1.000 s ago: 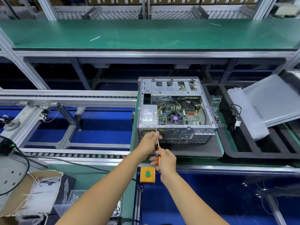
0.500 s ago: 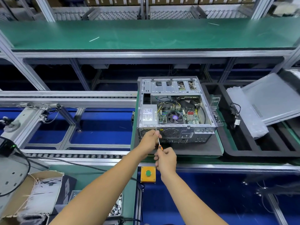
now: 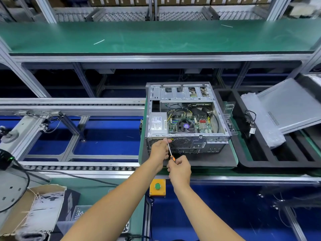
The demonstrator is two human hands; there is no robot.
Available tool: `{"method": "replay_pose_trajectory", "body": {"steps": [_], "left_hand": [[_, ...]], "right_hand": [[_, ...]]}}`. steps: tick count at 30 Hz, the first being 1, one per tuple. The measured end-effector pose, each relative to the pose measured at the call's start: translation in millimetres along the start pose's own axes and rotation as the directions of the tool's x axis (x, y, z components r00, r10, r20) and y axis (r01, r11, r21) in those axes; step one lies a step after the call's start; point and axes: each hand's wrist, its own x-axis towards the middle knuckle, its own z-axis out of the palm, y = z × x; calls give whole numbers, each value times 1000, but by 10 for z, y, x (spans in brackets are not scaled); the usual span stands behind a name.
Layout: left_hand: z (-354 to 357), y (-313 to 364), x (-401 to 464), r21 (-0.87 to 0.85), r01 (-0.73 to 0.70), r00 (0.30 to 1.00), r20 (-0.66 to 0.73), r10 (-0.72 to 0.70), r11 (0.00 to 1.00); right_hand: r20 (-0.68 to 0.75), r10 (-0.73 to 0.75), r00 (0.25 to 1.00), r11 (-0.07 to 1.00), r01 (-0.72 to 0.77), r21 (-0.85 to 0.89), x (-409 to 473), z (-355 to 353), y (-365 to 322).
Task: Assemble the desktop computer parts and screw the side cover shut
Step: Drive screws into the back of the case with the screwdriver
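An open desktop computer case lies on a dark mat, its motherboard, fan and power supply exposed. A screwdriver with an orange handle points at the case's rear panel near the power supply grille. My right hand grips the handle. My left hand pinches the metal shaft near its tip, against the case. The grey side cover leans on the black tray at the right.
A black foam tray to the right of the case holds a plastic bag and a loose cable. A yellow box with a green button sits below my hands. A cardboard box and screws lie bottom left.
My right hand has slid up the screwdriver toward the case, hiding most of the orange handle. The left hand stays at the tip.
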Motion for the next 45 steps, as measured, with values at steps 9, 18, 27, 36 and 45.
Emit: {"method": "replay_pose_trajectory", "body": {"steps": [9, 18, 27, 36, 45], "left_hand": [[-2, -15, 0, -114, 41, 999, 37, -37, 993], [-142, 74, 38, -60, 98, 986, 143, -89, 993], [-118, 43, 45, -19, 57, 993, 109, -54, 998], [-226, 77, 47, 203, -78, 974, 227, 31, 976], [-82, 74, 0, 334, -94, 994, 78, 71, 938]], "right_hand": [[52, 77, 996, 997, -76, -12, -34, -12, -68], [240, 371, 897, 878, -423, 223, -30, -9, -192], [189, 280, 941, 918, -320, 235, -75, 58, -144], [432, 401, 808, 763, -556, 331, -53, 47, -212], [116, 183, 976, 973, -197, 122, -51, 75, -47]]}}
